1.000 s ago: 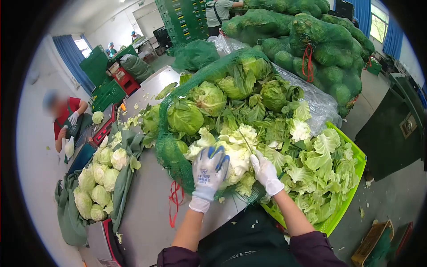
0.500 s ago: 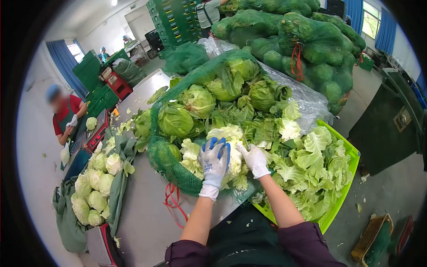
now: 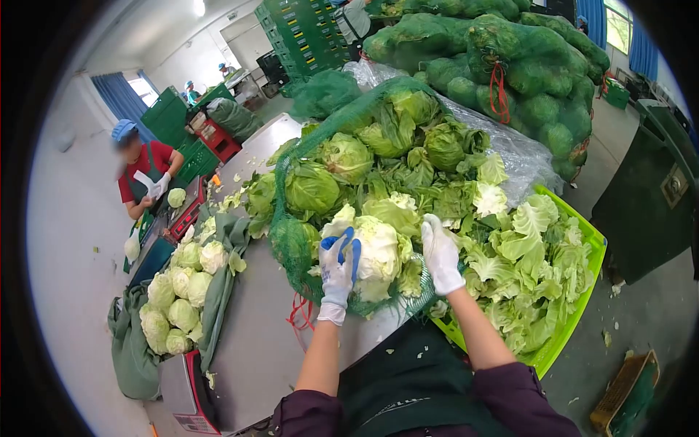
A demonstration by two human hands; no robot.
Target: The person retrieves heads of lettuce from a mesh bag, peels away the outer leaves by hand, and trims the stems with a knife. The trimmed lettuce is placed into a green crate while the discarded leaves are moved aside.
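Observation:
A pale, partly stripped cabbage (image 3: 378, 250) sits at the near edge of the green mesh sack (image 3: 295, 284), between my hands. My left hand (image 3: 338, 273), in a white glove with blue-coated fingers, grips its left side. On the other side, my white-gloved right hand (image 3: 442, 258) is stretched out, fingers up, a little apart from the cabbage. I see nothing in that hand. Behind lie several green cabbages (image 3: 312, 186) and loose outer leaves on the opened sack.
A lime-green crate (image 3: 575, 309) of leaves stands at right. Trimmed cabbages (image 3: 182, 315) fill a green cloth-lined container at left, near a scale (image 3: 182, 393). Full mesh sacks (image 3: 524, 80) are piled behind. A co-worker (image 3: 149, 171) stands at left; a dark bin (image 3: 641, 204) stands at right.
My right hand has moved off the cabbage to the right. My left hand has slid from its top to its left side. The whole view has shifted slightly.

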